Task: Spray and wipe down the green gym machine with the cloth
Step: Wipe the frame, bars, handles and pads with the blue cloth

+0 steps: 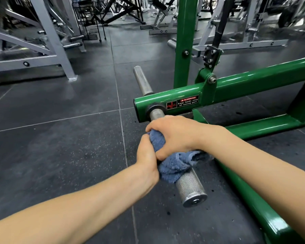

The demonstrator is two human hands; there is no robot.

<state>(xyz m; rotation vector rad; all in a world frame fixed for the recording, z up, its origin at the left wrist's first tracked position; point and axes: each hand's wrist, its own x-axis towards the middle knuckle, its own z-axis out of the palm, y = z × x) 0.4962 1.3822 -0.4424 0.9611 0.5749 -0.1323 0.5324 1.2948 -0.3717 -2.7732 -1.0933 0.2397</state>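
The green gym machine [253, 80] fills the right side, with a horizontal arm carrying a warning sticker and a low base frame. A knurled steel handle [190, 187] sticks out of the arm's end toward me. A blue cloth [173, 166] is wrapped around the handle's middle. My right hand [176, 136] grips the cloth and handle from above. My left hand [147, 155] grips the cloth from the left side, touching my right hand. No spray bottle is in view.
A smooth steel peg [142, 81] juts from the far side of the green arm. Grey machine frames [48, 50] stand at the left and back. Dark rubber floor tiles [60, 138] spread under everything.
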